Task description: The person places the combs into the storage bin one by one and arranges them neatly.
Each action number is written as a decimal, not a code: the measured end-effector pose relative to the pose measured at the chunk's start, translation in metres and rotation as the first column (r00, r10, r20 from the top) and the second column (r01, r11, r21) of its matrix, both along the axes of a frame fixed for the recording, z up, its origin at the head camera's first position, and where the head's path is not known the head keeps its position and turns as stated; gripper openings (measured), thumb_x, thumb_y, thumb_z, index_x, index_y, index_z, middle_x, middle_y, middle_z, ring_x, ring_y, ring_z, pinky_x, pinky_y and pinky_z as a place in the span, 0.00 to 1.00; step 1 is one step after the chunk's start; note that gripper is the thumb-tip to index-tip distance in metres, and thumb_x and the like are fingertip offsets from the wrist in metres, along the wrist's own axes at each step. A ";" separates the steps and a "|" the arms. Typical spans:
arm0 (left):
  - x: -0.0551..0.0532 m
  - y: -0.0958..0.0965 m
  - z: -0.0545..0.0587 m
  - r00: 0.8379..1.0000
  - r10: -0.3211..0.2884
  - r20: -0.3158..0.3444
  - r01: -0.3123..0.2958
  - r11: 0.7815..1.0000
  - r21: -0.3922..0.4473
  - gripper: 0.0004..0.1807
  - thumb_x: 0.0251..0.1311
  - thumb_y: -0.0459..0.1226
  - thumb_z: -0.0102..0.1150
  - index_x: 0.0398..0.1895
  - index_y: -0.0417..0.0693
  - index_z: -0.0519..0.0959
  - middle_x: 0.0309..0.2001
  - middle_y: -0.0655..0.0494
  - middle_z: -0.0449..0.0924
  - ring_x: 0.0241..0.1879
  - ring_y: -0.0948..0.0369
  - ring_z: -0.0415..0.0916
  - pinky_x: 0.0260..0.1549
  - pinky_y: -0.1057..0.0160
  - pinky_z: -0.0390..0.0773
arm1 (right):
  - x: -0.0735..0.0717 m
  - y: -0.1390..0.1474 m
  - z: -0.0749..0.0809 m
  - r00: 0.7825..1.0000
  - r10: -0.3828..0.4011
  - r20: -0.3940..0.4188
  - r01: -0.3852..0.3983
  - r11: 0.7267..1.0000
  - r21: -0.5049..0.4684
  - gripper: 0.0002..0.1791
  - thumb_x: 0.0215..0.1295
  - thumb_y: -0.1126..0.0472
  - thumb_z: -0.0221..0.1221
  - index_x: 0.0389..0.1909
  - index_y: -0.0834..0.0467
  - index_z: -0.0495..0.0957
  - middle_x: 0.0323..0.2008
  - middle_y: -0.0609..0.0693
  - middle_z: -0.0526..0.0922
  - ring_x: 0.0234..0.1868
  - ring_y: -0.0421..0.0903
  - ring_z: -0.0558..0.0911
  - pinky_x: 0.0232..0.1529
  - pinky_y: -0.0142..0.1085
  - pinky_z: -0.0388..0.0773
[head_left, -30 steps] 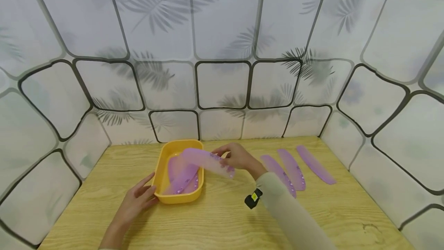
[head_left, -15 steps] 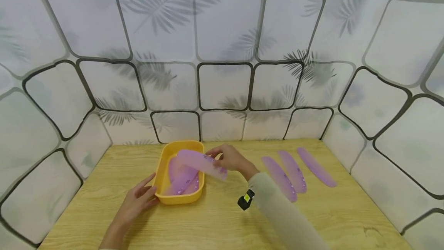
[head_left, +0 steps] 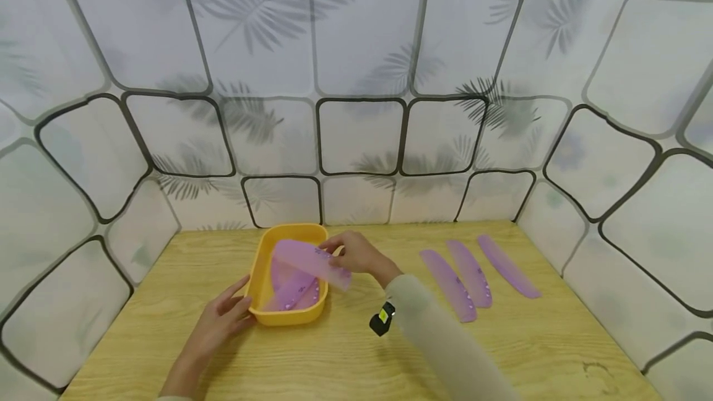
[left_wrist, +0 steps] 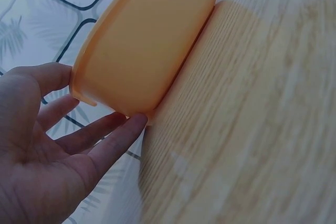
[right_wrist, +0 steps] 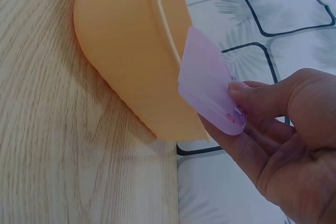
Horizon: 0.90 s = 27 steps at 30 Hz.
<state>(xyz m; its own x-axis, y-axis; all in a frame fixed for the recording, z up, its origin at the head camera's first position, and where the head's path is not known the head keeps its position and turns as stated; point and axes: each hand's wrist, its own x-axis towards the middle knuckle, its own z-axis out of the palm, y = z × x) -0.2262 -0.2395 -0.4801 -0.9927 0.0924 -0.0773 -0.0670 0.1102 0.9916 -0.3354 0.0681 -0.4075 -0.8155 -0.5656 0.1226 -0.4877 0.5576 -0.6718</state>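
My right hand (head_left: 359, 254) pinches a translucent purple comb (head_left: 298, 257) near its right end, between thumb and fingers. This comb slants across the right rim of a yellow plastic basin (head_left: 286, 319), its left part over the inside. Below it in the basin lie more purple combs (head_left: 295, 293) with small printed marks, partly covered. In the right wrist view, the held comb (right_wrist: 207, 80) stands at the basin's rim, thumb on its printed face. My left hand (head_left: 220, 320) rests against the basin's near left corner, fingers spread; the left wrist view shows its fingertips (left_wrist: 137, 120) touching the outer wall.
To the right, three more purple combs (head_left: 449, 283) lie apart on the wood-grain table (head_left: 334, 364). Patterned white sheeting (head_left: 359, 135) rises behind and on both sides of the table. A small black device (head_left: 382, 319) sits at my right wrist.
My right hand has moved left with the pinched comb, bringing more of it over the basin. The left hand and the basin have stayed put.
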 end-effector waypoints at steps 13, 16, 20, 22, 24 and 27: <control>0.002 0.000 0.001 1.000 0.002 -0.006 -0.002 1.000 -0.012 0.34 0.79 0.42 0.52 0.83 0.49 0.55 0.68 0.27 0.70 0.54 0.61 0.83 0.55 0.61 0.87 | 0.000 -0.027 -0.002 0.998 -0.063 -0.028 0.064 0.997 0.041 0.18 0.63 0.70 0.67 0.54 0.63 0.86 0.43 0.58 0.90 0.37 0.42 0.82 0.33 0.24 0.79; 0.000 -0.001 0.000 1.000 -0.001 -0.001 0.001 1.000 -0.011 0.34 0.79 0.43 0.52 0.83 0.50 0.55 0.69 0.27 0.69 0.55 0.61 0.83 0.55 0.61 0.87 | 0.001 -0.031 -0.003 0.996 -0.093 -0.015 0.094 0.994 0.050 0.17 0.64 0.69 0.67 0.54 0.63 0.86 0.44 0.58 0.90 0.40 0.45 0.83 0.36 0.27 0.82; 0.000 0.000 0.000 1.000 0.003 -0.002 -0.003 1.000 -0.010 0.34 0.79 0.43 0.52 0.83 0.50 0.55 0.69 0.27 0.69 0.55 0.62 0.83 0.55 0.62 0.87 | 0.002 -0.037 -0.002 0.993 -0.116 -0.021 0.117 0.991 0.063 0.17 0.64 0.69 0.67 0.54 0.62 0.87 0.44 0.57 0.90 0.41 0.47 0.84 0.37 0.28 0.83; 0.000 0.000 0.000 1.000 0.009 -0.004 -0.009 1.000 -0.012 0.34 0.79 0.43 0.52 0.83 0.50 0.55 0.69 0.27 0.69 0.54 0.62 0.83 0.55 0.62 0.87 | 0.002 -0.041 -0.002 0.992 -0.123 -0.023 0.124 0.990 0.071 0.17 0.63 0.69 0.68 0.54 0.62 0.87 0.44 0.57 0.90 0.41 0.47 0.84 0.37 0.27 0.82; 0.000 0.000 0.000 1.000 0.013 -0.005 -0.013 1.000 -0.012 0.34 0.79 0.42 0.52 0.83 0.49 0.55 0.69 0.27 0.69 0.54 0.63 0.83 0.54 0.62 0.87 | 0.002 -0.044 -0.003 0.991 -0.132 -0.026 0.133 0.988 0.074 0.17 0.63 0.69 0.68 0.54 0.62 0.87 0.44 0.58 0.90 0.42 0.47 0.84 0.38 0.28 0.83; -0.001 0.000 -0.001 1.000 0.008 -0.009 -0.008 1.000 -0.014 0.34 0.79 0.42 0.52 0.83 0.49 0.55 0.69 0.27 0.69 0.54 0.62 0.83 0.54 0.62 0.87 | 0.004 -0.048 -0.005 0.988 -0.150 -0.038 0.152 0.985 0.080 0.17 0.63 0.70 0.68 0.53 0.64 0.86 0.44 0.58 0.89 0.43 0.48 0.84 0.40 0.29 0.84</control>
<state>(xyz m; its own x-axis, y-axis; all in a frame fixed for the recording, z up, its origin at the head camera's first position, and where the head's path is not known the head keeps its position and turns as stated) -0.2269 -0.2397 -0.4807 -0.9941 0.0830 -0.0701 -0.0596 0.1234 0.9906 -0.3318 0.0198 -0.4129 -0.8888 -0.4455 0.1078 -0.4139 0.6790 -0.6063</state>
